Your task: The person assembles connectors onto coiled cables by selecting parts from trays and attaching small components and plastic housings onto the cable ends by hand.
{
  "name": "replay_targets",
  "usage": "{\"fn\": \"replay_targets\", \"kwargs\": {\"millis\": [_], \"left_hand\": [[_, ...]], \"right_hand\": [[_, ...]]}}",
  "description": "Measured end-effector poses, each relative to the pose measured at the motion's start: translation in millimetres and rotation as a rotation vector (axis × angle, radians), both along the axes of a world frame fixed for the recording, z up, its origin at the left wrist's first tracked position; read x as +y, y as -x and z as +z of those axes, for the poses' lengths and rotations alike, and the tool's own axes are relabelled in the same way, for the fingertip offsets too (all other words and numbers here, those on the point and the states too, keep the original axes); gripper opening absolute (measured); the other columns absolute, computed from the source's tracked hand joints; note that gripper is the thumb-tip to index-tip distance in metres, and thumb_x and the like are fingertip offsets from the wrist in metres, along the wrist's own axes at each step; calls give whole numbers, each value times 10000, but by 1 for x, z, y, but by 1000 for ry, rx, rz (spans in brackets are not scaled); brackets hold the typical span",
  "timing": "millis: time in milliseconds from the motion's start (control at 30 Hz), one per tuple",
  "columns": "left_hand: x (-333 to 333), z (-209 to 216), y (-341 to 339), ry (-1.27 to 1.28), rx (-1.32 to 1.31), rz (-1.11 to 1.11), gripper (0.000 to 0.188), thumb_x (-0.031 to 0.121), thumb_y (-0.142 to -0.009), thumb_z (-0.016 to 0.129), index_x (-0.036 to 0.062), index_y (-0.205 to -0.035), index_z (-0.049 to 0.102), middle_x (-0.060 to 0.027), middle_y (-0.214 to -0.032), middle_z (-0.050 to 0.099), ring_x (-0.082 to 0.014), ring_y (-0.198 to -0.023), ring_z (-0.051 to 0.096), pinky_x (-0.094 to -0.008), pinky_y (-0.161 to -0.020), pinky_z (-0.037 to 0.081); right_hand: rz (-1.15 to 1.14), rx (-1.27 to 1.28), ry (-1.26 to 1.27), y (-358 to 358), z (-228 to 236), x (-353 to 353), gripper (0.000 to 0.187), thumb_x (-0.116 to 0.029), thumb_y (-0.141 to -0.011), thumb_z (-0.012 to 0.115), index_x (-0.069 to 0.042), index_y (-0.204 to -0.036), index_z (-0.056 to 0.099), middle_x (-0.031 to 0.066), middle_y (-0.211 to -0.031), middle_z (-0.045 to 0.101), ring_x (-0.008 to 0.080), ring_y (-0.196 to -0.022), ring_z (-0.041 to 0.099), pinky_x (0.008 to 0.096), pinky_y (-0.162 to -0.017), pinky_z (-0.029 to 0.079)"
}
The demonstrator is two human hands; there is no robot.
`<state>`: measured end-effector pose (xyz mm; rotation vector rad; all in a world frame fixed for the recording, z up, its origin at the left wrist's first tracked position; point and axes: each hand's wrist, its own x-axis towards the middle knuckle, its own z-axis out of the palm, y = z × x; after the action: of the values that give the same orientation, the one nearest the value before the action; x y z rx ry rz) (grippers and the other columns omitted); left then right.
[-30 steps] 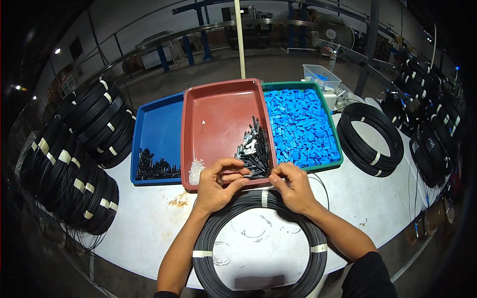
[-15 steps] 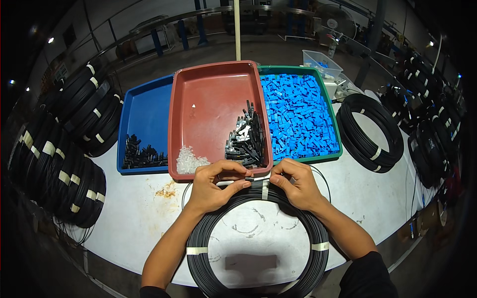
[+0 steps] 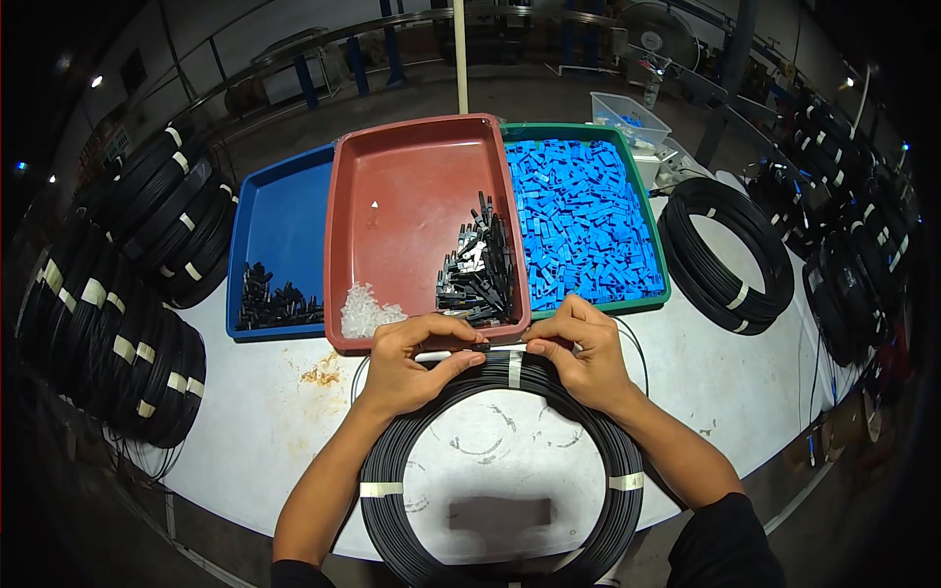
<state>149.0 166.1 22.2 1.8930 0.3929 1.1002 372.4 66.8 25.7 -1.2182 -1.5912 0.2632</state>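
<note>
My left hand is closed in a pinch on a small black connector piece, just in front of the red tray. Facing it, my right hand has thumb and forefinger pressed together on what looks like the end of a thin black cable. That cable loops out behind the hand from the coil below; its tip is too small to make out. Both hands are over the top of a large black cable coil bound with pale tape, lying on the white table before me.
Beyond my hands stand a red tray with black connectors and clear small parts, a blue tray with black parts, and a green tray of blue clips. Cable coils are stacked left; another coil lies right.
The gap between my hands looks slightly different, with the right fingertips drawn a little back from the black connector. Both pinches stay closed. The whole view has shifted slightly.
</note>
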Motion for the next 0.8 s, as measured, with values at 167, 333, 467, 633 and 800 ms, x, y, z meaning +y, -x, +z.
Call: {"fn": "replay_targets", "kwargs": {"millis": [167, 333, 467, 633, 800], "left_hand": [[1, -1, 2, -47, 75, -15, 221, -91, -799, 806, -48, -994, 712, -164, -1015, 742, -224, -956, 752, -340, -891, 632], [-1, 7, 1, -123, 139, -11, 207, -79, -792, 814, -50, -980, 731, -167, -988, 753, -221, -946, 755, -332, -875, 632], [1, 5, 2, -187, 167, 10, 197, -70, -797, 815, -51, -976, 735, -165, -985, 755, -219, -940, 755, -327, -868, 632], [-2, 4, 2, -55, 99, 48, 180, -66, -797, 817, -48, -958, 739, -160, -985, 756, -214, -936, 755, -323, -864, 633], [-1, 3, 3, -75, 113, 36, 185, -64, -791, 823, -47, -956, 741, -160, -976, 758, -214, -931, 757, -324, -860, 634]], "right_hand": [[-4, -22, -16, 0, -1, 1, 85, 9, -792, 768, -25, -871, 772, 66, -720, 548, 184, -657, 514, 323, -599, 409], [-40, -25, 10, -1, -2, 1, 74, -2, -795, 770, -18, -866, 759, 79, -727, 550, 201, -662, 520, 331, -603, 415], [-28, -95, -1, 1, 1, -2, 73, -1, -795, 769, -15, -866, 757, 80, -728, 545, 205, -655, 520, 334, -600, 415], [-33, -52, -13, 1, 1, -2, 72, 12, -794, 765, -9, -862, 756, 79, -728, 532, 205, -653, 520, 336, -599, 415], [-31, -53, -19, 2, 2, -2, 70, 16, -795, 763, -8, -860, 754, 82, -729, 533, 207, -654, 520, 334, -598, 415]]}}
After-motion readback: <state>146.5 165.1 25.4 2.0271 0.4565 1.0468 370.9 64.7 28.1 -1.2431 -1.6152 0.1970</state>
